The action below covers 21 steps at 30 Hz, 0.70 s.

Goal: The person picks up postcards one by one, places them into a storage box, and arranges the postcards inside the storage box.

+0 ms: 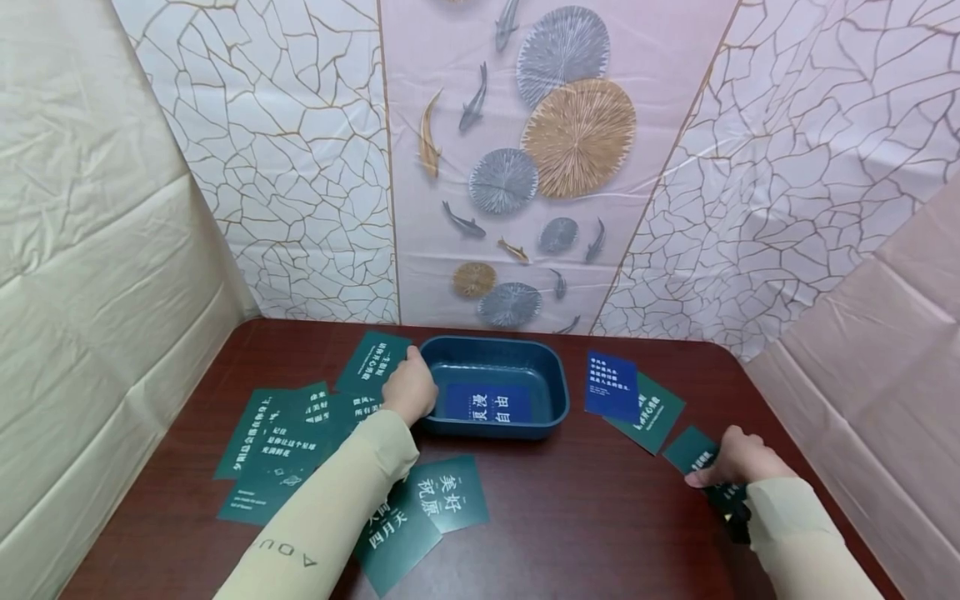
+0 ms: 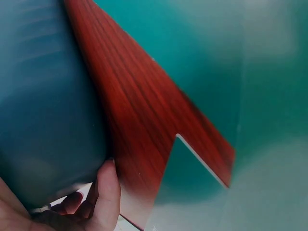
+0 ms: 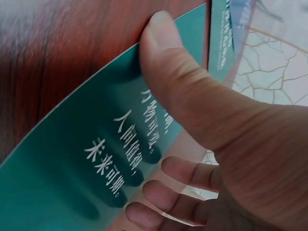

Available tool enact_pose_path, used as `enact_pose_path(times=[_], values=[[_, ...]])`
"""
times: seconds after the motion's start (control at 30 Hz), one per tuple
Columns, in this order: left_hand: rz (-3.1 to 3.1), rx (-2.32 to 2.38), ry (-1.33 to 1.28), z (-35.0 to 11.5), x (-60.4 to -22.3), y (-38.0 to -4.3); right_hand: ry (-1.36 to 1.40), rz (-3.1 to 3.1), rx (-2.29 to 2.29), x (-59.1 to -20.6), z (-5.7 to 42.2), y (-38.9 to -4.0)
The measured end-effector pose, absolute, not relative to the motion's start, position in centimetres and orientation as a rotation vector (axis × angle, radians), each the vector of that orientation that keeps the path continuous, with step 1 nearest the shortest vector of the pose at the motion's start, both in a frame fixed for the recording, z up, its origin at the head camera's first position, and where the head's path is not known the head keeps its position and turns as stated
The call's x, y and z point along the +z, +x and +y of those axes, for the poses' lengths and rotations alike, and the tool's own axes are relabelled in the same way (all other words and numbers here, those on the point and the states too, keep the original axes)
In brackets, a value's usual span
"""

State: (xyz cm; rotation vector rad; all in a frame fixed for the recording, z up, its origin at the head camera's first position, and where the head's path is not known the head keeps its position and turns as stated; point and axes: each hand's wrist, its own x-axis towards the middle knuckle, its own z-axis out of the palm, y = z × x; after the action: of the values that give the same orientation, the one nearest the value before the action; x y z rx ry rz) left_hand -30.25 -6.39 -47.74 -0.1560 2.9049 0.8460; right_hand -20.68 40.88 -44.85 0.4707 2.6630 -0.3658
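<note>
Holding the tray (image 1: 491, 430) by its left end is the left hand (image 1: 411, 387), fingers bent; at right, the right hand (image 1: 744, 458) pinches a green card (image 1: 686, 448). One blue card (image 1: 461, 402) already lies inside; several other cards (image 1: 375, 364) remain outside.

From your head, one camera looked forward and down across the table (image 1: 592, 492), far enough back to take in your left hand (image 1: 410, 388), your right hand (image 1: 744, 458) and the patterned cloth (image 1: 322, 208) behind. On your left wrist, another looked very closely at the side of the blue tray (image 1: 491, 430), which the head view shared from farther off. On your right wrist, the third faced the held green card (image 1: 690, 448) at close range and caught the patterned cloth at its right; the head view shared both, more distantly.
</note>
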Motion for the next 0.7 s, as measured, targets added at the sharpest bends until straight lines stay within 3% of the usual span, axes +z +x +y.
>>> enact_pose_path(times=[0.7], values=[[2.91,0.822,-0.187,-6.1,-47.4,-30.1,0.485,2.713,-0.408,-45.8,41.9,-20.5]])
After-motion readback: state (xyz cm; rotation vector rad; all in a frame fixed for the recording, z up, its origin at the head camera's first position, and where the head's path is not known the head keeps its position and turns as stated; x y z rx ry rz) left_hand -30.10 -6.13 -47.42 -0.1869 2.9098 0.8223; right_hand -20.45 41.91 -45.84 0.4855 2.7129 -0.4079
